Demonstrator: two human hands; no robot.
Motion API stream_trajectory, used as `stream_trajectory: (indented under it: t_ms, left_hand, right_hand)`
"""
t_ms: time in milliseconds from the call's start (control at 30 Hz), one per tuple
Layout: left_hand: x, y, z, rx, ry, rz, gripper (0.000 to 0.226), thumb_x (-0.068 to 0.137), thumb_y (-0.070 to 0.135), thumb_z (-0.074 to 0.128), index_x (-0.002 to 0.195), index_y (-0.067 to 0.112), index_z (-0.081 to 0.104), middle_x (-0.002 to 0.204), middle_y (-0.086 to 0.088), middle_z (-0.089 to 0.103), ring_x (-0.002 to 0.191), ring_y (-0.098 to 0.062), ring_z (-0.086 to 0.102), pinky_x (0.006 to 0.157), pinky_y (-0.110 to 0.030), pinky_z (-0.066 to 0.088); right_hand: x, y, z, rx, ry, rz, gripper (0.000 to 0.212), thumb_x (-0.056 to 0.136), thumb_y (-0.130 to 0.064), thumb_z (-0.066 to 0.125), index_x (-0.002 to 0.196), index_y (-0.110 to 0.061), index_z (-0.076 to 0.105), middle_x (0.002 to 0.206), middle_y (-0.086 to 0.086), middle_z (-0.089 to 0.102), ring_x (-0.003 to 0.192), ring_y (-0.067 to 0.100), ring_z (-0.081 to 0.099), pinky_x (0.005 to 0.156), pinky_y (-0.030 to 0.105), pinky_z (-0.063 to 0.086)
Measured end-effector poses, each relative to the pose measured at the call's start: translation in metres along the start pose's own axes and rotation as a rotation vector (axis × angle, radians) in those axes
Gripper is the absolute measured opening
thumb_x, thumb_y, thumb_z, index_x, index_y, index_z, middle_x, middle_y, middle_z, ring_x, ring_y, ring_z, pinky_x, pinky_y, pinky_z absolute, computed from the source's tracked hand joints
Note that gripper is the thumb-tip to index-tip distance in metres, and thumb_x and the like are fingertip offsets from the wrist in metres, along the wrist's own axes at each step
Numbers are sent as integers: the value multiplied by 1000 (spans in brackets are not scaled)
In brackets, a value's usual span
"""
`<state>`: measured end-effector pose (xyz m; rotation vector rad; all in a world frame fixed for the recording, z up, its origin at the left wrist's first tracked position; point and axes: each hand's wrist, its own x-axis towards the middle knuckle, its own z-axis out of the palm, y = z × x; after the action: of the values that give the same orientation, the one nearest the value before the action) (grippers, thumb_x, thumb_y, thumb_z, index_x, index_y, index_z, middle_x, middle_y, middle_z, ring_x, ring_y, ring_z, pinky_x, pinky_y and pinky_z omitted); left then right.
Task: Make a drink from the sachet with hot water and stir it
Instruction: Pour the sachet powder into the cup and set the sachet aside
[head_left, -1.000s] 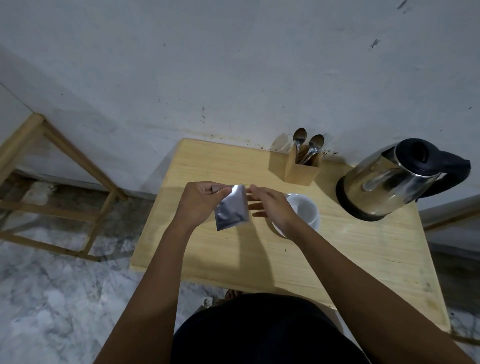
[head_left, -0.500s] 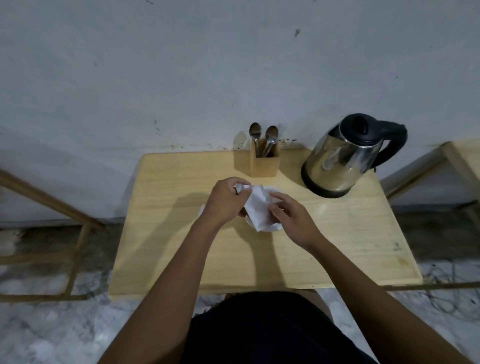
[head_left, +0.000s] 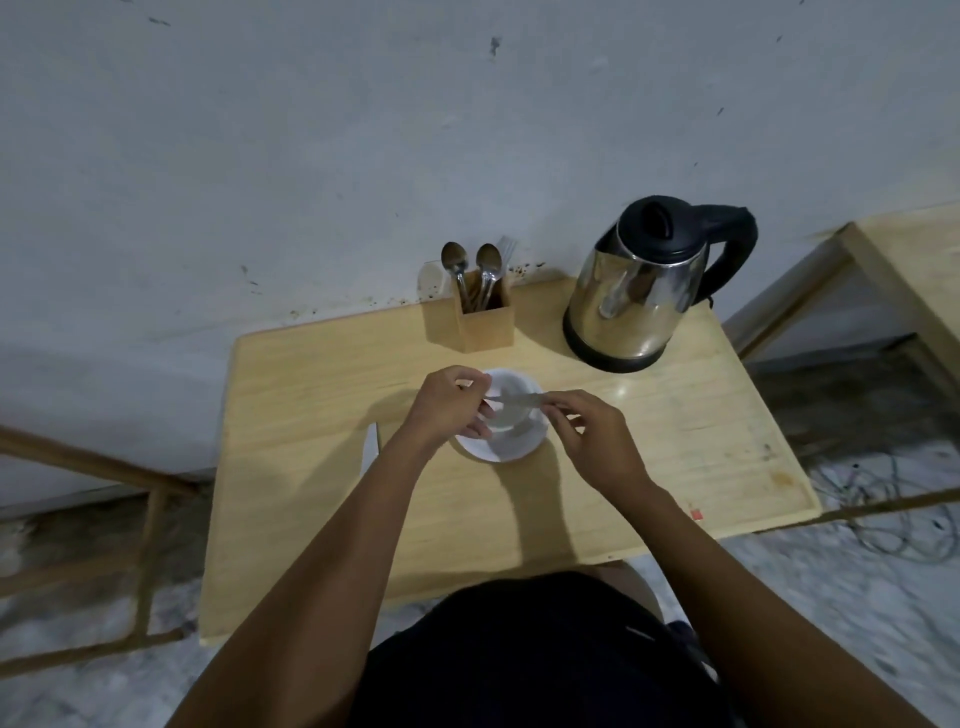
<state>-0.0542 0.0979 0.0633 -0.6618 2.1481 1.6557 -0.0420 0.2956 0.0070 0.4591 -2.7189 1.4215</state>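
Note:
A silver sachet (head_left: 514, 399) is held edge-on just above a white cup (head_left: 511, 391) that stands on a white saucer (head_left: 511, 448) on the wooden table (head_left: 311, 415). My left hand (head_left: 452, 405) pinches the sachet's left end. My right hand (head_left: 592, 439) pinches its right end. A steel kettle (head_left: 639, 291) with a black lid and handle stands at the back right. Two spoons (head_left: 470, 275) stick up from a wooden holder (head_left: 483, 325) at the back, behind the cup.
The table stands against a grey wall. A wooden frame (head_left: 150, 493) stands on the floor to the left and another wooden table (head_left: 914, 260) to the right. Cables (head_left: 883, 509) lie on the floor at the right. A white scrap (head_left: 370, 449) peeks out beside my left forearm.
Both hands carried the sachet from left of the cup to right over it and turned it edge-on. The camera view shifted, bringing the kettle and holder nearer the middle.

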Motion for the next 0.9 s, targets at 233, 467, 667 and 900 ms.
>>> stream_trajectory:
  t_ms: [233,467,667,900]
  left_hand:
    - [18,-24,-12,261,33,203,27,96,20,44,115,19,64,100,3,62,62,-13,58,59,-20,46]
    - [36,-40,-10,430,161,322,12,88,16,63,94,14,73,91,2,58,68,-7,51,61,-10,37]
    - [41,-47,-8,426,193,317,13,88,16,64,95,10,73,92,-3,62,76,-12,55,63,-11,37]
    - [43,-51,-3,419,216,332,10,87,12,64,91,9,72,86,0,60,76,-14,55,62,-10,35]
  right_hand:
    - [32,0,-16,-165,-134,109,19,95,-23,60,111,-20,71,99,-6,74,79,8,62,68,27,48]
    - [61,-7,-20,-300,-236,46,20,95,-27,59,111,-29,71,95,-11,74,80,8,63,61,21,39]
    - [72,-13,-15,-321,-163,-25,20,96,-31,60,106,-24,76,93,-5,76,82,14,68,67,26,44]
    - [79,-17,-13,-230,-200,29,15,90,-33,68,100,-28,78,87,-15,59,76,5,53,70,27,42]
